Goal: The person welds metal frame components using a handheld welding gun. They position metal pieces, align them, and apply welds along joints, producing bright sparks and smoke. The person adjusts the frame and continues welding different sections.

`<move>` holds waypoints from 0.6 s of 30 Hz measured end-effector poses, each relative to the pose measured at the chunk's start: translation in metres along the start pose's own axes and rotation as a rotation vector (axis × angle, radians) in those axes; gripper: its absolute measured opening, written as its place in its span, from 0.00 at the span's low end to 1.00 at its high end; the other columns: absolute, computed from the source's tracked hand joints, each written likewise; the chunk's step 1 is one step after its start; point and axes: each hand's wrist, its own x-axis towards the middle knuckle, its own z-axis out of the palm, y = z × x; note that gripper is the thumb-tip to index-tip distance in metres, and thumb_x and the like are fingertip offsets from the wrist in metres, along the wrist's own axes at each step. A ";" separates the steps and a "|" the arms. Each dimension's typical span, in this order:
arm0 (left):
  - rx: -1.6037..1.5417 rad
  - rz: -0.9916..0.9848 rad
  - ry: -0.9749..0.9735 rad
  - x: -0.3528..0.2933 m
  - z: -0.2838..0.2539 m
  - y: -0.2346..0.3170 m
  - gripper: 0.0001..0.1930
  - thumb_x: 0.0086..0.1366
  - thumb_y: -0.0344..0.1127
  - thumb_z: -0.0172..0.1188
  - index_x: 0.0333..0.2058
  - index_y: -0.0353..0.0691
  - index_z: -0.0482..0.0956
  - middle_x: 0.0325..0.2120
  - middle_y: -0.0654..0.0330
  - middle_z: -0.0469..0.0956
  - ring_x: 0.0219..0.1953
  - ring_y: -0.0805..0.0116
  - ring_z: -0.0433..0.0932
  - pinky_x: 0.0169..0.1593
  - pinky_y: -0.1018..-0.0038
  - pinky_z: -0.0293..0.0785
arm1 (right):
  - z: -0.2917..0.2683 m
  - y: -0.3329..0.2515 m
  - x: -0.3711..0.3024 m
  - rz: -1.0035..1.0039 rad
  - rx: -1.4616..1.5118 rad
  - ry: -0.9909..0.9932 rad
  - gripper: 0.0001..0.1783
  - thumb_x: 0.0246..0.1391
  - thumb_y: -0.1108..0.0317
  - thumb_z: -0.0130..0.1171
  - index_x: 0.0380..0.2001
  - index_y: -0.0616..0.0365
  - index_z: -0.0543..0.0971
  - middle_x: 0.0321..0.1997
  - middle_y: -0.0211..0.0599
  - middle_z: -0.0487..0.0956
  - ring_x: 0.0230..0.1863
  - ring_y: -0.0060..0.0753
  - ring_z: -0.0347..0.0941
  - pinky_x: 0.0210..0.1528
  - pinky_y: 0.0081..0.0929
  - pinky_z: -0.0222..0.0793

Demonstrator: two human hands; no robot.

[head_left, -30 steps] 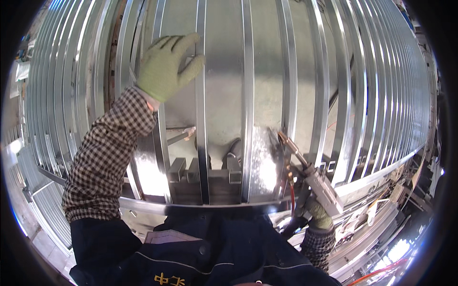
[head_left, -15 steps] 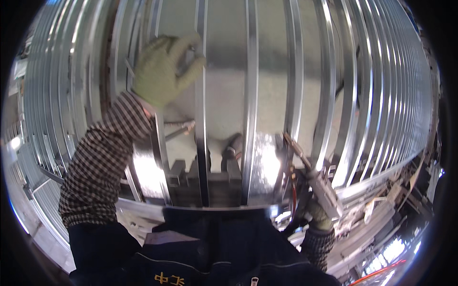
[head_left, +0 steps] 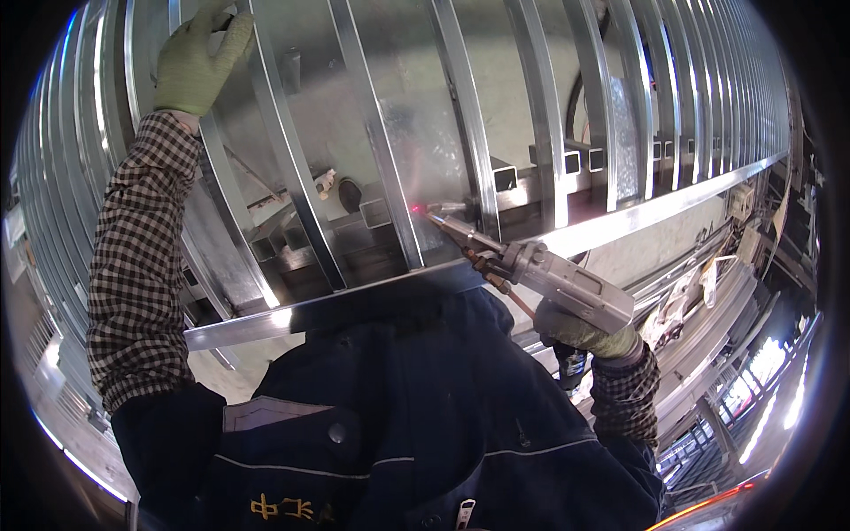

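My left hand (head_left: 197, 62), in a yellow-green glove, presses flat against an upright steel bar (head_left: 274, 159) high at the upper left. My right hand (head_left: 580, 334), also gloved, grips the handle of a grey welding torch (head_left: 540, 270). The torch's thin nozzle points up and left. Its tip shows a small red glow (head_left: 414, 210) against the shiny metal panel (head_left: 425, 133), close to another upright bar (head_left: 381, 150). Checked sleeves cover both forearms.
The panel is a large frame of many parallel steel bars with square tube ends (head_left: 503, 179) showing behind. A horizontal steel rail (head_left: 637, 217) runs along its lower edge. More metal profiles (head_left: 708, 292) and racks lie at the right. My dark blue jacket (head_left: 398, 416) fills the bottom.
The view has tilted and shifted. My left hand stays on the bar, reaching higher. The torch in my right hand has swung left, and its tip now glows red at the panel.
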 end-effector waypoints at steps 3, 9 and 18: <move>0.021 -0.010 -0.011 0.002 0.001 -0.007 0.33 0.76 0.64 0.61 0.68 0.48 0.79 0.55 0.49 0.87 0.61 0.54 0.85 0.67 0.60 0.77 | 0.003 -0.004 -0.006 0.066 0.096 -0.068 0.20 0.62 0.74 0.71 0.57 0.59 0.85 0.46 0.33 0.86 0.44 0.29 0.84 0.45 0.26 0.80; -0.029 0.005 -0.003 0.000 -0.001 -0.013 0.32 0.76 0.63 0.61 0.69 0.49 0.78 0.54 0.49 0.87 0.61 0.53 0.85 0.66 0.60 0.77 | 0.003 -0.021 -0.003 -0.089 -0.212 -0.146 0.32 0.60 0.74 0.73 0.67 0.62 0.79 0.63 0.45 0.83 0.60 0.44 0.82 0.62 0.36 0.78; -0.002 0.016 0.008 0.001 -0.002 -0.017 0.31 0.76 0.62 0.61 0.69 0.53 0.79 0.54 0.50 0.88 0.62 0.53 0.84 0.68 0.60 0.76 | -0.018 -0.027 0.034 -0.722 -0.609 -0.305 0.26 0.79 0.57 0.49 0.71 0.60 0.69 0.64 0.41 0.79 0.58 0.28 0.84 0.42 0.19 0.85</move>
